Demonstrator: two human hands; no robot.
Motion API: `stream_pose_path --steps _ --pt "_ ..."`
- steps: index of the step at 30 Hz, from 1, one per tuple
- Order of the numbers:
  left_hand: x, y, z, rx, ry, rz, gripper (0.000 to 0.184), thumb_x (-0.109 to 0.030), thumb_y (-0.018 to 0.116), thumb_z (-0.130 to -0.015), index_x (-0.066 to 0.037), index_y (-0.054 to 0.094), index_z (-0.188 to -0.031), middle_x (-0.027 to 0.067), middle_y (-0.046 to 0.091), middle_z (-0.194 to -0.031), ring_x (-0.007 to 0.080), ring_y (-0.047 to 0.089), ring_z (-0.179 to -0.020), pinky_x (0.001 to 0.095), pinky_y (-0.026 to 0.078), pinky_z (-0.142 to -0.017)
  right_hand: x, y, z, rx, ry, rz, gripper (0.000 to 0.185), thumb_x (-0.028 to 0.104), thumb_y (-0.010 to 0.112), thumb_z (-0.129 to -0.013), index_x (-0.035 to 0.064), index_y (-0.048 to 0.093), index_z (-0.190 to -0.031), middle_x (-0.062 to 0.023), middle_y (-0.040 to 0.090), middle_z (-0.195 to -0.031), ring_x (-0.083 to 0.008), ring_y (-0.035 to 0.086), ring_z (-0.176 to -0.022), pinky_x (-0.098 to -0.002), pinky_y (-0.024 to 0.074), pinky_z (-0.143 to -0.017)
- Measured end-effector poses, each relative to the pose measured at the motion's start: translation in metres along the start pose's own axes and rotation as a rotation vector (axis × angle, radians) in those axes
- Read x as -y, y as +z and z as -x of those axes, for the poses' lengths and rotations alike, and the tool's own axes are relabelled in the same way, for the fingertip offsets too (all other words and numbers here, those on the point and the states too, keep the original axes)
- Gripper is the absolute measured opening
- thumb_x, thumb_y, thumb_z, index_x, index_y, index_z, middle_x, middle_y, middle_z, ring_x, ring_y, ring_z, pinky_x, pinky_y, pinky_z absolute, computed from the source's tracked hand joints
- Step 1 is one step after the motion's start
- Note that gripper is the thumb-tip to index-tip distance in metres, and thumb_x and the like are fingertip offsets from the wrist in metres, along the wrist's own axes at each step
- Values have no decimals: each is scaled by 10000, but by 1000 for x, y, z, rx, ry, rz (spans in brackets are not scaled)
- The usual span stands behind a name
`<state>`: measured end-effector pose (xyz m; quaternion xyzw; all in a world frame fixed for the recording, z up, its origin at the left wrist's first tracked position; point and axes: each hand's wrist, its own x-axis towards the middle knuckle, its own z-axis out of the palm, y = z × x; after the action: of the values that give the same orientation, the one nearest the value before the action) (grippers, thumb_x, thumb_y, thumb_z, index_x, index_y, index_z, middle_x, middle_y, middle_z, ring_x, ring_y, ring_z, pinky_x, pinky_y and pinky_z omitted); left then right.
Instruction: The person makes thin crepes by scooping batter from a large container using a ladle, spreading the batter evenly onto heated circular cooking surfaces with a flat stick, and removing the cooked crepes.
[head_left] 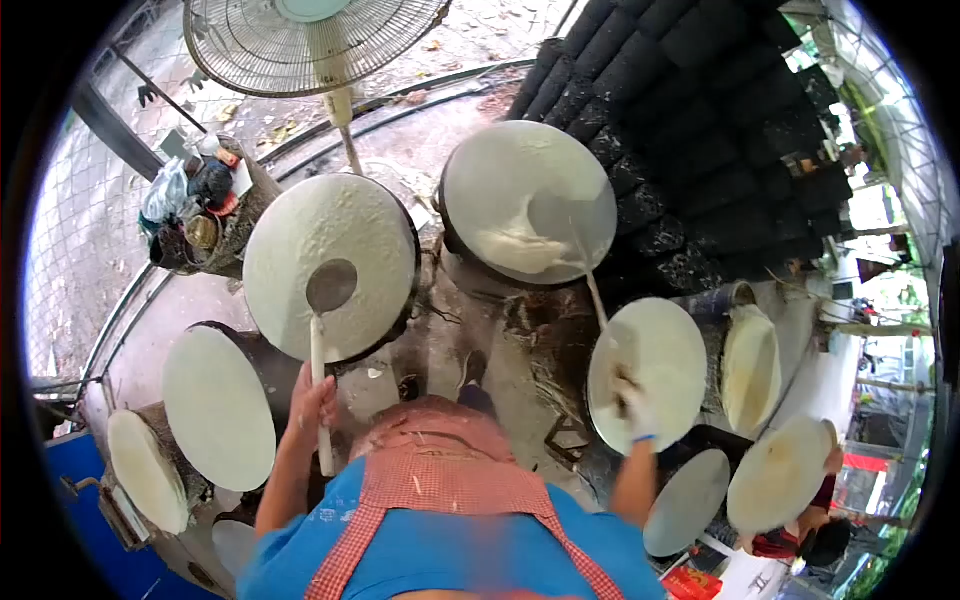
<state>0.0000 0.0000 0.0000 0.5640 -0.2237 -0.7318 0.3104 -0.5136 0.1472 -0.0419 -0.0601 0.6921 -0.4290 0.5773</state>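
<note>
My left hand [317, 395] is wrapped around the pale wooden handle of a ladle [319, 380]. The ladle's round grey end lies over a large round griddle [275, 270] coated with pale, lumpy batter. My right hand [637, 405], in a whitish glove, is over a smaller pale round surface [665, 350] on the right. Motion blurs its fingers, and a brownish patch shows beside them. A long stick [595, 300] slants from the second large griddle [500, 180] down toward that surface; I cannot tell whether my right hand touches it. A greyish disc shape shows on that second griddle.
A standing fan [320, 45] is at the top, beside a drum [255, 205] topped with bags and clutter. Dark stacked blocks [700, 130] fill the upper right. More pale round surfaces [220, 410] stand on both sides. Another person [810, 535] is at lower right.
</note>
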Motion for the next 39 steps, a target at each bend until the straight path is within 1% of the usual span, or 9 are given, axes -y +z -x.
stream_pose_path --steps 2,4,7,13,21,28,31,37,39 --pt "-22 43 -2 50 -48 52 472 -142 530 -871 -195 303 -1281 -32 311 -565 55 301 -386 206 254 -311 5 15 -15 -142 -252 186 421 155 590 -855 57 518 -1258 -116 607 -1107 -173 581 -940 -291 460 -829" --pt "-53 -26 26 36 5 -10 455 -176 458 -910 -212 265 -1321 -32 295 -561 56 282 -383 202 242 -308 -64 195 -47 -272 -632 416 330 222 617 -835 20 623 -1096 -97 671 -978 -173 602 -862 -284 455 -804" --pt "-25 -18 38 196 -43 192 472 -184 421 -923 -231 229 -1351 -30 287 -558 61 271 -377 199 243 -304 -21 237 -21 -400 -642 910 334 365 514 -870 114 629 -1058 -169 638 -913 -380 601 -807 -437 481 -703" --pt "-6 -56 55 470 -66 321 576 -174 497 -898 -301 218 -1386 -5 308 -583 69 256 -363 206 240 -287 -38 178 1 -726 -598 917 268 329 573 -844 111 679 -959 -158 655 -828 -323 622 -760 -400 490 -706" --pt "0 -55 74 636 -12 530 583 -245 468 -937 -315 140 -1414 36 459 -813 82 333 -407 195 254 -289 -27 202 -39 -590 -684 963 355 414 487 -861 114 661 -937 -196 630 -816 -375 605 -797 -459 479 -689" --pt "9 -27 72 814 -122 791 488 -271 303 -999 -246 105 -1444 23 354 -663 95 358 -473 244 371 -417 10 179 -81 -585 -723 754 317 355 502 -849 97 657 -947 -196 629 -824 -372 607 -786 -433 481 -673" --pt "12 -21 50 760 -287 869 463 -238 351 -980 -274 201 -1417 24 360 -663 86 345 -416 226 333 -354 3 197 -23 -397 -802 942 343 389 532 -832 92 660 -945 -200 627 -824 -376 601 -792 -435 485 -691" --pt "8 -8 34 646 -360 788 421 -237 384 -962 -303 310 -1372 -1 339 -616 79 310 -394 224 298 -330 59 120 -59 -672 -699 628 314 351 498 -864 82 648 -920 -194 624 -805 -375 599 -777 -439 474 -648" --pt "0 12 26 509 -443 778 222 -272 397 -958 -198 514 -1132 -17 311 -582 77 298 -394 224 285 -332 65 144 -59 -646 -762 604 315 339 486 -872 59 628 -865 -180 621 -780 -398 576 -724 -462 450 -611"
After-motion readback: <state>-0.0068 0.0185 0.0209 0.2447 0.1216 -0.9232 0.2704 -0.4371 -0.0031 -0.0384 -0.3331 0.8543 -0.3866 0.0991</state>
